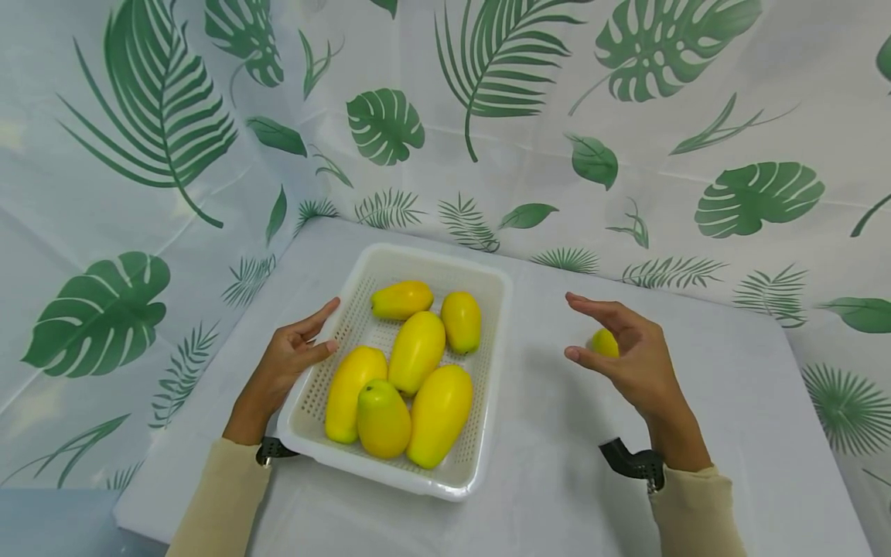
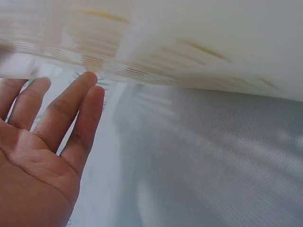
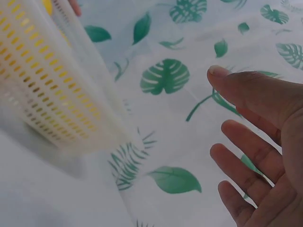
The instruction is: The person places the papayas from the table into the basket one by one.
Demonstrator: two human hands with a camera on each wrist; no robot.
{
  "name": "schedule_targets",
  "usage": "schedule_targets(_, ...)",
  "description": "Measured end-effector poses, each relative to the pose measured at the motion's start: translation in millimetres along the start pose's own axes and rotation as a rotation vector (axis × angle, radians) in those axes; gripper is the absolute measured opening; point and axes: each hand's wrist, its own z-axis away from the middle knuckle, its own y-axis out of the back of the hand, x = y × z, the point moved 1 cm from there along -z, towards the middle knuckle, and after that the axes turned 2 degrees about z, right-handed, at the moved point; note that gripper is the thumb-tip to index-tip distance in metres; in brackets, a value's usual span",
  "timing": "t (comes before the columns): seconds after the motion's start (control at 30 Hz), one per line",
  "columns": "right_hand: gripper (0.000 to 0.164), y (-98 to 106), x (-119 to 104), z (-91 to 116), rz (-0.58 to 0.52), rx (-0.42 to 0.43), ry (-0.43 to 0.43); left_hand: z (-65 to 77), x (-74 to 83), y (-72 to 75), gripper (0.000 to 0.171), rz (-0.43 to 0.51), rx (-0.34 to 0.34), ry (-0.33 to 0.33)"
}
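A white slotted plastic basket holds several long yellow fruits that look like papayas or mangoes; one in front is greenish at its top. My left hand is at the basket's left side, thumb and index fingertips at the rim. In the left wrist view its fingers are nearly straight, their tips at the basket's wall. My right hand hovers right of the basket, apart from it, thumb and fingers spread with nothing between them. Behind it shows part of a yellow round thing, mostly hidden.
The basket is over a table with a white cloth. Leaf-printed white sheets stand behind and to the left. Each wrist wears a black camera mount. A shadow falls on the cloth right of the basket.
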Motion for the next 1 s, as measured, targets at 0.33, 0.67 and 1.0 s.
schedule_targets(0.33,0.061,18.9,14.7,4.4,-0.075,0.062,-0.013,0.3,-0.9,1.6,0.072,0.004,0.005,0.011)
schedule_targets(0.67,0.060,35.4,31.7,4.4,-0.004,0.122,-0.031,-0.2,-1.2,1.2,0.072,-0.002,0.001,0.006)
schedule_targets(1.0,0.061,46.9,44.6,6.9,0.106,0.151,-0.081,-0.1,-1.5,1.7,0.072,-0.003,-0.003,0.004)
